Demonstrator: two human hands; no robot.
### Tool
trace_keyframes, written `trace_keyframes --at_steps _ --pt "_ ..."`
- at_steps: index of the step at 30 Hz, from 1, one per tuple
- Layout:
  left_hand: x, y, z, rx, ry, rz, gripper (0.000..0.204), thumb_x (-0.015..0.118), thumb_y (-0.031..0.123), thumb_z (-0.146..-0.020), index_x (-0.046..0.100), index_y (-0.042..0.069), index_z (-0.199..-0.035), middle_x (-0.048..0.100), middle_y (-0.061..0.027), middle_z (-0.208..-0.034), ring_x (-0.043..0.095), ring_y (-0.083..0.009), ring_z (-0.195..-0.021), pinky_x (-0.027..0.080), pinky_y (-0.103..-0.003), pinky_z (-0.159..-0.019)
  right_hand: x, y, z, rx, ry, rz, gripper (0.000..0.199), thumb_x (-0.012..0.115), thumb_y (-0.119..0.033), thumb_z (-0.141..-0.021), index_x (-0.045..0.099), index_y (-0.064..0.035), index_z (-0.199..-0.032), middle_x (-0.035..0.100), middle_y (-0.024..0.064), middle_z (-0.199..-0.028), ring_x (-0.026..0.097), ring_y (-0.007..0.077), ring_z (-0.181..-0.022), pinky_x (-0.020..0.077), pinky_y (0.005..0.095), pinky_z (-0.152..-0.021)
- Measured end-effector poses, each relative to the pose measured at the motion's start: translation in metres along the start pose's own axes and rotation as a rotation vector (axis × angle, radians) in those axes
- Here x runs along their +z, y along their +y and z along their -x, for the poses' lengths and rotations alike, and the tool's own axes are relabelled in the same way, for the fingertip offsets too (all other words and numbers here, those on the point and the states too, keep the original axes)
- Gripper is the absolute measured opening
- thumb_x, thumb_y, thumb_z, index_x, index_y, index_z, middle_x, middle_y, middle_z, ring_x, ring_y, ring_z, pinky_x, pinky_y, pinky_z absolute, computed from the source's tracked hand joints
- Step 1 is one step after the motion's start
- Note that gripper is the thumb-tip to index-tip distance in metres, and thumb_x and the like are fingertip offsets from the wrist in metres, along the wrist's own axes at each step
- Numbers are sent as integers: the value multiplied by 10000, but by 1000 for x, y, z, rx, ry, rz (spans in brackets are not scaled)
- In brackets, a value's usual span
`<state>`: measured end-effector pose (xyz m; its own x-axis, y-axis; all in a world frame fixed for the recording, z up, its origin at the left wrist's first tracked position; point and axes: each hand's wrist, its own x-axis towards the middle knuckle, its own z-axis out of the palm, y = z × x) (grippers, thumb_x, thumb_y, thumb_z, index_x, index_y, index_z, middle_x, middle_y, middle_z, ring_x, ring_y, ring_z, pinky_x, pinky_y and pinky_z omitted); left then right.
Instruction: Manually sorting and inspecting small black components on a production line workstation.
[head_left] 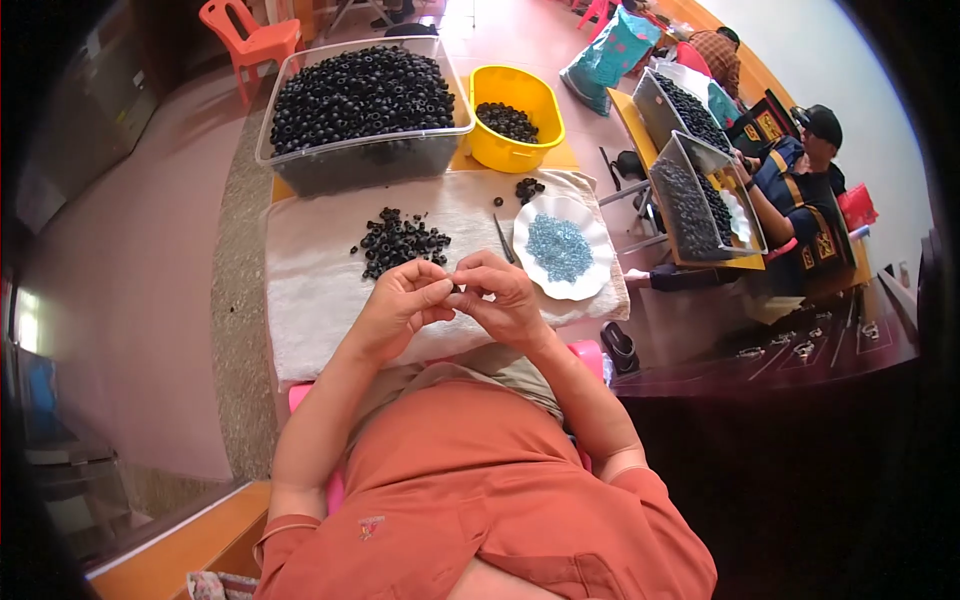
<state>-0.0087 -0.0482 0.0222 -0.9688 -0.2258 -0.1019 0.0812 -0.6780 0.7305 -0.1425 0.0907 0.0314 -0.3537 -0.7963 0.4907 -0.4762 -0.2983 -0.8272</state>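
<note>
Hands pinched nearly closed — small dark piece between (shape mostly hidden) — over creased cloth.

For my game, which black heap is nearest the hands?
The larger heap on the cloth, just beyond the left hand; the rest lie farther.

An orange chair stands at upper left. A teal bag and a black-capped person are at upper right.

Ahead to your left, an orange plastic chair stands on pinkish floor; a speckled strip crosses it, and a pale wall rises at your right.
</note>
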Motion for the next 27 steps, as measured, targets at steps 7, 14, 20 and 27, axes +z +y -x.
trace_keyframes --at_steps 7,14,20,27 --pt "-5 -12 -3 -43 -10 54 140 681 57 -880 583 72 -978 643 -42 -959 647 -139 -862 566 -291 -772 -4 8 9 -36 -49 4 318 735 14 -792 690 -75 -1094 602 47 -960 525 86 -734 422 220 -600" --pt "-3 -19 -6 -35 13 29 164 692 25 -861 585 67 -977 641 -35 -932 641 -132 -847 559 -280 -774 -6 3 14 0 -63 65 328 736 9 -789 675 -54 -1105 609 63 -973 576 135 -787 459 261 -637" --pt "4 -16 -3 -50 62 -20 151 686 55 -878 590 60 -995 643 -34 -923 645 -124 -820 557 -271 -746 -6 6 18 21 -11 19 281 736 23 -794 672 -31 -1062 613 64 -969 559 114 -766 444 241 -624" --pt "7 -19 -2 -11 122 -46 129 686 79 -885 608 60 -987 652 -28 -900 648 -118 -807 555 -269 -729 -4 9 20 14 35 2 228 744 25 -794 676 -21 -1007 615 56 -951 521 71 -683 417 210 -562"
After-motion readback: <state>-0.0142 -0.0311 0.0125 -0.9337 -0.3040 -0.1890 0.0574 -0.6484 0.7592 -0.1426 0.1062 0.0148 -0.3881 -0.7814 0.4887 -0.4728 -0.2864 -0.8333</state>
